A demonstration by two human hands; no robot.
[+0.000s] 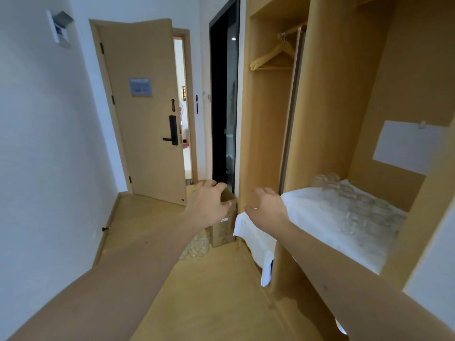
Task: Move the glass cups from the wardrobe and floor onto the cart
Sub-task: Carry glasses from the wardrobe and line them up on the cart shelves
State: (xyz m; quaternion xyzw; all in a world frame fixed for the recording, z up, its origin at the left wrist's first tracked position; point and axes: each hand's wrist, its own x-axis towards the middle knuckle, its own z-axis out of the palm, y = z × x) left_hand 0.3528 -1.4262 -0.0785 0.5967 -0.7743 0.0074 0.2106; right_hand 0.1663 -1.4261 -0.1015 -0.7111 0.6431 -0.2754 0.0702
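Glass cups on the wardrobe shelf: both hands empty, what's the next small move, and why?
Probably swing the right hand rightward to the nearest glass cups on the white cloth and take a grip. Both hands hang open and hold nothing, and the right is already at the cloth's edge. The left hand hovers nearer the cardboard box. No cart is in view.

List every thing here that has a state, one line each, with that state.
Left hand: empty, fingers loosely spread.
Right hand: empty, fingers relaxed.
Door: ajar.
Shelf cups: on the white cloth in the wardrobe, not yet moved.
Floor cups: on the floor beside the box.
Box: upright, top open.
Hanger: bare, on the rail.
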